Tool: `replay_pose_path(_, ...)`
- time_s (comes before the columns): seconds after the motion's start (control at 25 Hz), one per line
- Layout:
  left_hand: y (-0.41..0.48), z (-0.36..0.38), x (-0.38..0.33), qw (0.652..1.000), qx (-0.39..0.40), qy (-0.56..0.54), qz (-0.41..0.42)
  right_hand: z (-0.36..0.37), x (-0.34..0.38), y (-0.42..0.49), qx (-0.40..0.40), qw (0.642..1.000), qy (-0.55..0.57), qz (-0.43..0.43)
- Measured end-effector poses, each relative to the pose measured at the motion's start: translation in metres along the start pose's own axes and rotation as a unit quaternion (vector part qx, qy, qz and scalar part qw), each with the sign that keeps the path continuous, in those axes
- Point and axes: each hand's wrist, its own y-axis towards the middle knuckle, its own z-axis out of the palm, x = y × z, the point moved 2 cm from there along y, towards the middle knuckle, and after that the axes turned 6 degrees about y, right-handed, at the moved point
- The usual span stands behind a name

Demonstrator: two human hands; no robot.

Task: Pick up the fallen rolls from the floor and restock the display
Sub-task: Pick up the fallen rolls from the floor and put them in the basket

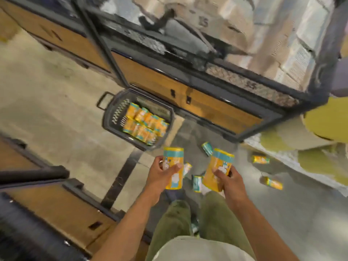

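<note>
The number 15 is on a brown box (203, 21). Another 15 is on the dark shelf edge (251, 84) lower down. The words on the yellow rolls (174, 166) are too blurry to read.

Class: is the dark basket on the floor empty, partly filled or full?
Partly filled. Yellow rolls lie packed in the basket, its walls rising above them.

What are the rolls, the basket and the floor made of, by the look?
The roll in the left hand and the roll in the right hand: printed orange-and-teal wrap, slight sheen; film or coated paper, blur leaves it open.
The basket: dark, slotted walls, loop handle; probably moulded plastic.
The floor: pale, mottled, matte; looks like concrete.
</note>
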Motion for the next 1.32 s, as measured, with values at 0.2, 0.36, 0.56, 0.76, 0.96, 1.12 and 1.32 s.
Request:
replay_pose_path(0.2,0.016,-0.122,-0.030,0.996,-0.058,-0.071,-0.004,0.138,0.029,-0.009,0.082,0.997,-0.006,0.002)
replay_pose_path(0.36,0.056,-0.182,-0.046,0.997,-0.057,-0.056,-0.023,0.233,0.036,0.011,0.087,0.996,0.006,0.011)
replay_pose_path(0.56,0.128,-0.236,-0.080,0.999,-0.028,0.020,-0.031,0.326,0.036,0.052,0.059,0.997,0.027,0.043)
replay_pose_path(0.76,0.217,-0.274,-0.103,0.993,0.010,0.084,-0.078,0.393,0.029,0.103,0.000,0.995,0.013,0.094)
replay_pose_path(0.96,0.337,-0.291,-0.091,0.982,0.051,0.158,-0.096,0.449,-0.007,0.172,-0.039,0.989,-0.001,0.141)
replay_pose_path(1.12,0.465,-0.281,-0.039,0.970,0.065,0.218,-0.091,0.491,-0.067,0.261,-0.068,0.986,-0.001,0.153)
replay_pose_path(1.32,0.595,-0.248,0.041,0.934,0.110,0.335,-0.053,0.518,-0.164,0.376,-0.076,0.979,-0.011,0.190)
